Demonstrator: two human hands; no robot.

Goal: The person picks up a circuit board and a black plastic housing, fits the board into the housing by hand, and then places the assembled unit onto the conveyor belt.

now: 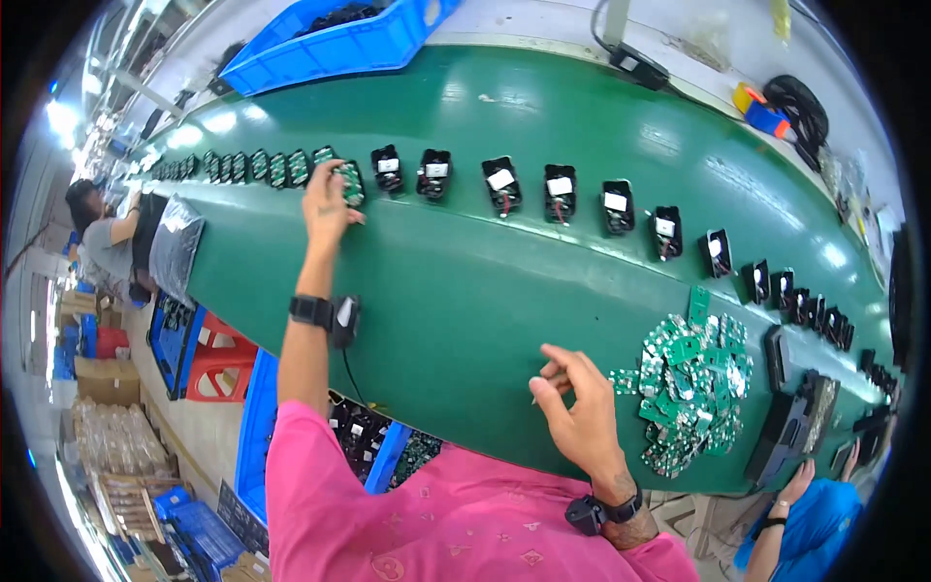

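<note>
At the far left of the middle, my left hand (328, 206) has its fingers and thumb around the near left side of a green circuit board (350, 184), which sits over a black case in the row. Another board-topped case (323, 155) is just beyond the fingertips. My right hand (580, 403) hovers above the near part of the bench, fingers loosely bent, thumb apart from them, with nothing visible in it. To its right lies a heap of loose green circuit boards (693, 388). Rightward along the row, open black cases (501, 184) hold white-labelled parts and wires.
A green bench (436, 281) carries the long row. Behind it stands a blue crate (330, 48); a tape roll (761, 109) and black cable lie at the back right. Dark trays (781, 427) sit right of the heap. Co-workers (107, 228) work at both ends.
</note>
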